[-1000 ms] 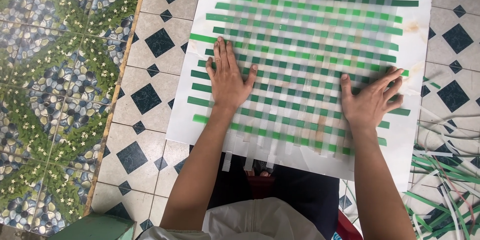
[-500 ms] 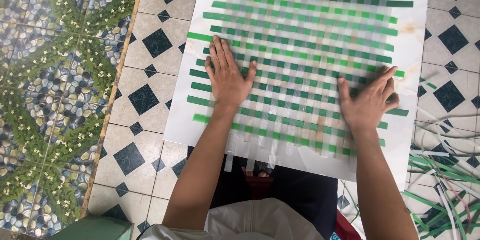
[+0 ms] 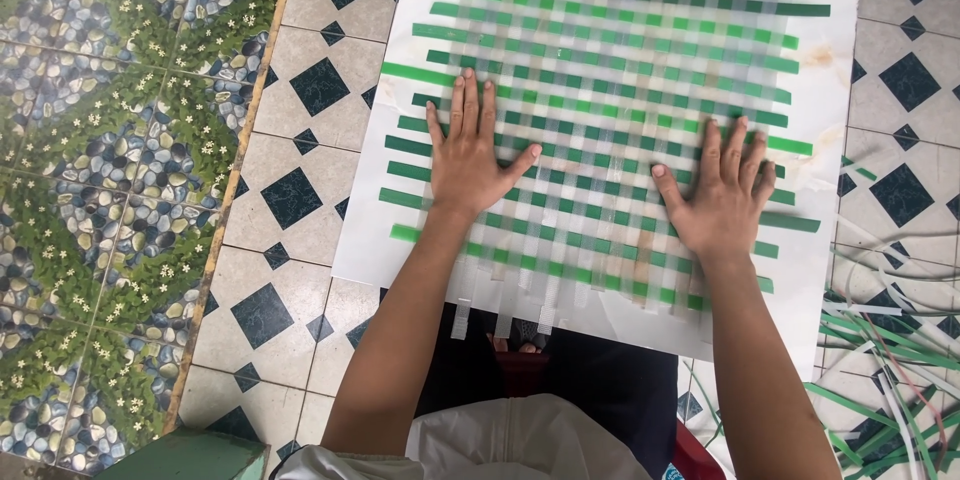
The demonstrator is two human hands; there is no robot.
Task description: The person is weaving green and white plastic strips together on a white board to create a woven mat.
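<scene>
The tiled floor [image 3: 300,140] fills the view: white tiles with dark diamonds through the middle and right, and a band of tiles printed with pebbles and green leaves down the left. On the floor lies a big white sheet [image 3: 830,270], reaching from the near middle to the far edge of the view. Over most of the sheet spreads a woven mat [image 3: 610,90] of green strips crossed by pale translucent strips, in a loose checker pattern; the pale strip ends hang past the near edge of the sheet.

Both hands lie flat on the near part of the mat, palms down. The left hand [image 3: 468,165] presses the left side of the weave, its fingers [image 3: 470,100] straight and close together, pointing away, thumb spread to the right. The right hand [image 3: 715,202] presses the right side, fingers slightly fanned, thumb out to the left. Neither hand grips anything; the two are well apart, with open weave between them.

At the near right, on the floor beside the sheet, lies a loose heap of spare strips [image 3: 880,360], green and white, tangled. A green box corner [image 3: 190,455] shows at the near left edge.
</scene>
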